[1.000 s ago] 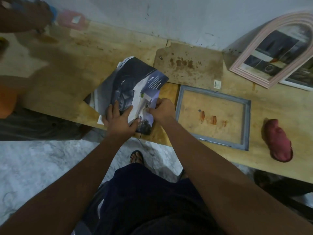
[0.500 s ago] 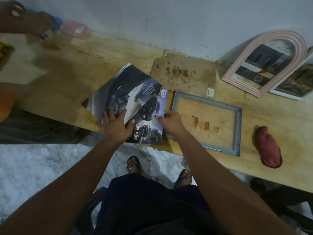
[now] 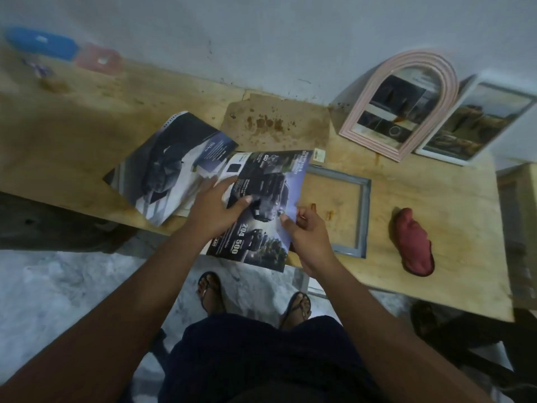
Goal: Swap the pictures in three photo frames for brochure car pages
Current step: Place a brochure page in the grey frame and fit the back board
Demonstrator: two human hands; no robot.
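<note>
A car brochure (image 3: 165,167) lies open on the wooden table (image 3: 87,126). One dark car page (image 3: 267,181) is pulled rightward, partly over the empty grey frame (image 3: 364,210). My right hand (image 3: 305,231) pinches that page at its right edge. My left hand (image 3: 215,207) lies with fingers spread on the page and the brochure. A brown backing board (image 3: 276,120) lies behind the frame. A pink arched frame (image 3: 406,103) and a white frame (image 3: 476,120) lean against the wall, each with a picture in it.
A dark red cloth (image 3: 415,245) lies right of the grey frame. A blue object (image 3: 40,43) and a pink one (image 3: 98,58) sit at the far left by the wall. The table's front edge runs just under my hands; my sandalled feet (image 3: 209,289) show below.
The car page has come away from the brochure and moved right over the grey frame with my right hand. My left hand slid right onto it. Another person's hand at the top left is gone.
</note>
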